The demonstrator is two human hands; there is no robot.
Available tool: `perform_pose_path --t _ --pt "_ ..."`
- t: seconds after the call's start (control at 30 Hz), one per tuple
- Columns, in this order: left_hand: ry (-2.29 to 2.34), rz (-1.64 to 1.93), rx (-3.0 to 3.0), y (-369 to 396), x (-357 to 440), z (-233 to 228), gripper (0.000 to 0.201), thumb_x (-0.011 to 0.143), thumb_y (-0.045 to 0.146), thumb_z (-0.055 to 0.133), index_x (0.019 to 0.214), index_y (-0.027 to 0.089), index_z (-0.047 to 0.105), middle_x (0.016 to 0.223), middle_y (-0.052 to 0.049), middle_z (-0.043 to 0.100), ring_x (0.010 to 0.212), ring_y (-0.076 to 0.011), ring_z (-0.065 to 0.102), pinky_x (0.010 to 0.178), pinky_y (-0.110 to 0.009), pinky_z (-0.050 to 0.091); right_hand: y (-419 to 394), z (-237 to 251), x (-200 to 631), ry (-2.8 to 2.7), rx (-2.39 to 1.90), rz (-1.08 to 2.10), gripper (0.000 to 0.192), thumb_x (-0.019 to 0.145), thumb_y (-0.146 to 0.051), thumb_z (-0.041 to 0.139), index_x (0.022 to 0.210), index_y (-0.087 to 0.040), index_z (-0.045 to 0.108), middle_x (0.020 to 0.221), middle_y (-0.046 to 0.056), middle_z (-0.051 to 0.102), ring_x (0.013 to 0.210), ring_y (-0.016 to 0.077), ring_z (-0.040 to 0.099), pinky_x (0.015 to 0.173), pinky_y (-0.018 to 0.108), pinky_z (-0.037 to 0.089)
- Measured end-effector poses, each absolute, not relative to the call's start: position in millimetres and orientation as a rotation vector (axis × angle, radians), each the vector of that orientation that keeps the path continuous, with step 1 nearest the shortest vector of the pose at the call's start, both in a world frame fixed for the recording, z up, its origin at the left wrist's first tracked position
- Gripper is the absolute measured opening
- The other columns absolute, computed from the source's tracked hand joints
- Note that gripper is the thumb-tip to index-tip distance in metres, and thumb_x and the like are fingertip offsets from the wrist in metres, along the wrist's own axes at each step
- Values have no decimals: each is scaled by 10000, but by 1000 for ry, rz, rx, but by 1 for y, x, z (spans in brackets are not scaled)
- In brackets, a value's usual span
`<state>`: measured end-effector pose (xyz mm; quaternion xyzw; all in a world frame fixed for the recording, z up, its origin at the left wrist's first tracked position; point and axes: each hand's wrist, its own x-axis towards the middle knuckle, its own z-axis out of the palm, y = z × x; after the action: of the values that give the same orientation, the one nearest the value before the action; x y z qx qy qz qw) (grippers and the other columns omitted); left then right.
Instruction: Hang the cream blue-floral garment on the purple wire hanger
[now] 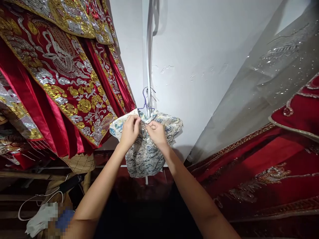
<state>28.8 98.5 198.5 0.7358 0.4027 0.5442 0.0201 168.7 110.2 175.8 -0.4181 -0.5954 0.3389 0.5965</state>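
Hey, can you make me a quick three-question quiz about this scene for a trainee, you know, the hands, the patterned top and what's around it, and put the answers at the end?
1. Multiple choice: What colour is the hanger in the neck of the patterned top?
A) purple
B) orange
C) green

2. True or false: The left hand and right hand are both at the bottom hem of the top.

3. Fill in: In the picture, the red costume with gold flowers is to the ____ of the patterned top.

Key:
1. A, purple.
2. False; both are at the neckline.
3. Left.
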Motion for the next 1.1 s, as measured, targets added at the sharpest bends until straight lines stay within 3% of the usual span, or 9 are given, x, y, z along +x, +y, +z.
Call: perform_pose_path --t 0.17,0.3,0.37,0.47,0.67,0.77,0.93,1.0,1.1 --pt "1239 1886 2186 94 20 210 184 996 306 459 950 177 583 913 -53 610 881 -174 582 825 -293 446 124 158 168 -1419 -1071 722 176 731 -267 573 590 -211 483 529 -49 451 505 101 356 493 233 267" --pt "1293 2210 1589 104 -25 203 202 976 363 511 971 173 579 939 -31 597 895 -144 563 841 -268 446 116 137 179 -1402 -1140 780 218 708 -254 576 543 -219 439 497 -63 379 495 99 317 489 244 239" --pt "1222 2188 1152 111 -50 179 205 985 368 481 948 178 551 888 -11 585 828 -117 552 809 -257 459 105 128 184 -1376 -1128 843 221 703 -253 571 542 -221 423 498 -66 358 489 98 302 482 248 220" --pt "1232 2021 969 112 -61 122 285 1011 344 363 828 182 510 739 -10 575 717 -114 550 759 -290 482 87 118 188 -1385 -1085 947 204 711 -265 560 549 -217 445 502 -61 370 483 99 312 476 250 214" --pt "1211 1629 1074 89 -9 43 325 761 460 691 710 148 614 638 -36 630 665 -168 587 683 -323 483 69 109 211 -1489 -1046 1212 176 747 -284 553 587 -209 562 467 -54 422 447 109 365 454 243 248" --pt "1117 1424 1217 85 8 51 309 642 411 802 687 140 660 655 -39 650 698 -197 599 695 -324 481 68 107 233 -1735 -1095 1341 184 763 -301 590 605 -208 608 467 -34 496 444 129 439 461 253 324" --pt "912 1341 1360 77 29 98 328 840 490 651 796 165 655 754 -18 619 723 -159 556 727 -278 460 66 104 243 -1678 -1237 1251 330 832 -491 611 685 -202 671 637 33 650 573 185 578 528 288 442" --pt "845 1332 1445 69 40 115 309 888 477 605 881 171 653 816 -28 620 760 -164 558 741 -274 456 63 105 234 -1511 -1206 1195 399 852 -589 581 793 -215 705 768 57 689 755 229 640 660 328 512" --pt "852 1308 1618 56 51 132 263 922 427 581 936 176 657 884 -50 629 839 -184 577 798 -284 460 55 108 218 -1421 -991 1436 531 900 -694 448 969 -234 703 936 77 705 1023 256 640 887 390 510"
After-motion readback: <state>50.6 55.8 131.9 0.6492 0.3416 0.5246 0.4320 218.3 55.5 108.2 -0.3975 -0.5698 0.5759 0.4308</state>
